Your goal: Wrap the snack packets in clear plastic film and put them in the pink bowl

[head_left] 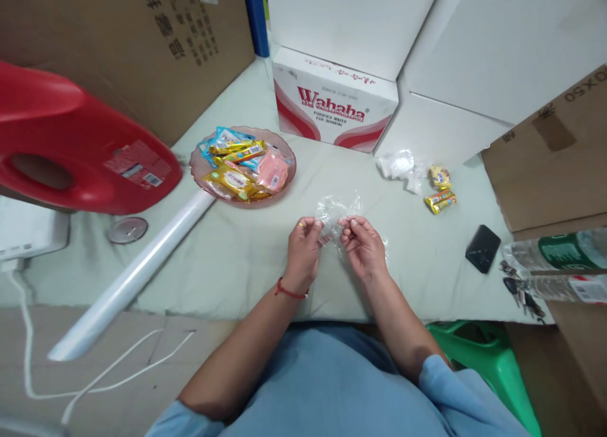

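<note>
Both hands pinch a crinkled clear plastic wrapper point(333, 210) above the cloth-covered table. My left hand point(304, 247), with a red cord bracelet at its wrist, has thumb and fingers closed on the wrapper's left side. My right hand point(363, 244) grips its right side between thumb and fingertips. More clear film lies on the cloth around and under the right hand; whether it is one piece cannot be made out. Up and to the left stands a pink glass plate point(196, 171) heaped with packaged snacks point(239, 165) in yellow, blue and pink wrappers.
A Wahaha carton point(334, 102) stands at the back. To the right lie crumpled white plastic point(398, 165), small yellow packets point(440, 201), a black box-like object point(482, 248), keys point(521, 295) and bottles point(569, 250). Leftward are a white roll point(137, 272) and a red jug point(90, 146).
</note>
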A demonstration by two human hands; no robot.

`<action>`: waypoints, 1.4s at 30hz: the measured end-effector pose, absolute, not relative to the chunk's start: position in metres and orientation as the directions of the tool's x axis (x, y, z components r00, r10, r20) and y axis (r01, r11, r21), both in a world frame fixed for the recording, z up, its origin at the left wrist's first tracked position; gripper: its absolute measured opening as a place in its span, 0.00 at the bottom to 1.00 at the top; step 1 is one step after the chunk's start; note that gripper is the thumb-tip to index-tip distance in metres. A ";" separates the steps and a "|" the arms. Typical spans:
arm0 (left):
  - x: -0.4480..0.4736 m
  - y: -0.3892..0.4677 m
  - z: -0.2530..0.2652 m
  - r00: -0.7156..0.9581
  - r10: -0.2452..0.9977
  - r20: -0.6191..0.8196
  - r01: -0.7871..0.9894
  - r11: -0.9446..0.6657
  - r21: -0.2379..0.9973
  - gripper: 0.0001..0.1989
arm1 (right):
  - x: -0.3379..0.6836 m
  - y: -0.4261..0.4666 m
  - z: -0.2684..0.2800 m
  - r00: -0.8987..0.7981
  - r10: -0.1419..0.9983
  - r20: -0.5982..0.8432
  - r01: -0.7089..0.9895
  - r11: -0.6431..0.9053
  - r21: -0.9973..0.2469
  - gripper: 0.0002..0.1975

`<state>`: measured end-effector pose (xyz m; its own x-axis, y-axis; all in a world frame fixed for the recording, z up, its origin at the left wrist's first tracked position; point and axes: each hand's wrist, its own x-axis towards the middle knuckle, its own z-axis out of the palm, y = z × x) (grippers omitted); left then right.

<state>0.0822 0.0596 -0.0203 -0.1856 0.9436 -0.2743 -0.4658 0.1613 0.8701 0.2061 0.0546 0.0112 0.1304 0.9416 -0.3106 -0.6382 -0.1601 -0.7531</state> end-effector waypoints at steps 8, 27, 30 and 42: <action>0.055 0.075 -0.013 -0.433 0.877 -0.208 -0.227 0.117 0.967 0.10 | 0.246 0.049 0.018 0.246 0.910 -0.333 -0.604 -0.125 -0.787 0.18; 0.013 0.069 0.002 -0.267 0.875 -0.403 0.228 0.464 0.856 0.28 | 0.286 0.095 -0.009 0.304 0.863 -0.404 -0.248 -0.338 -0.908 0.12; 0.019 0.070 0.009 0.016 0.705 -0.709 0.003 0.709 0.705 0.40 | 0.280 0.089 -0.007 0.278 0.887 -0.368 -0.211 -0.318 -0.924 0.11; 0.032 0.075 -0.001 0.159 0.785 -0.599 -0.224 0.620 0.752 0.19 | 0.296 0.080 -0.005 0.279 0.888 -0.366 -0.198 -0.320 -0.927 0.16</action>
